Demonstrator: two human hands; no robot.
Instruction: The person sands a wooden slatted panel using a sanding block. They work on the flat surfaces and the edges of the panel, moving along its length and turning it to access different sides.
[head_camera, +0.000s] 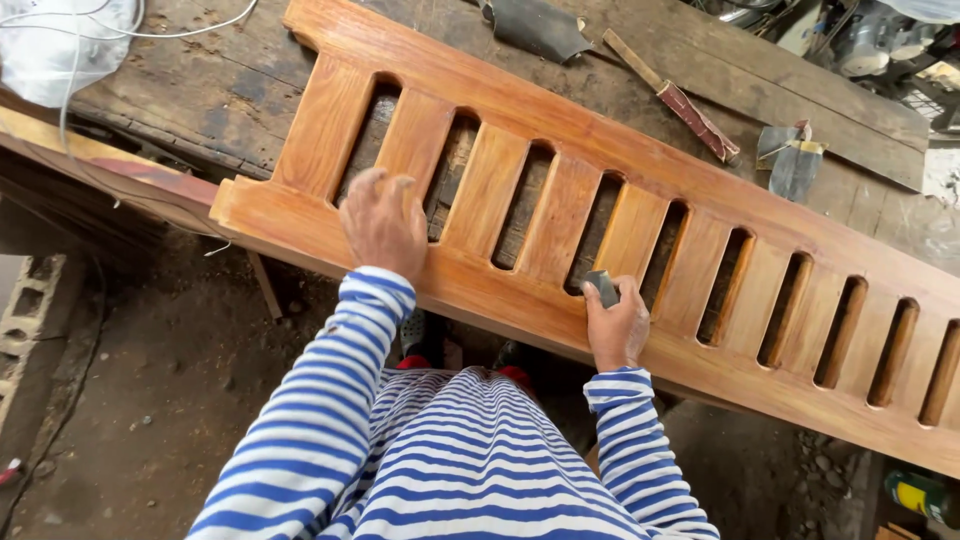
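Wooden slatted panel looks smoothly sanded; right hand fingers pinch sandpaper, left hand fingers spread pressing it

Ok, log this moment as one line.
left hand flat on slatted wooden panel | right hand pinching sandpaper piece at slot edge

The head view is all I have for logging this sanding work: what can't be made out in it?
- Slatted wooden panel: its far end is cut off by the right edge.
- Sanding piece: mostly hidden in the right hand.
- Left hand: its fingers are motion-blurred.
- Bench under the panel: seen only through slots.
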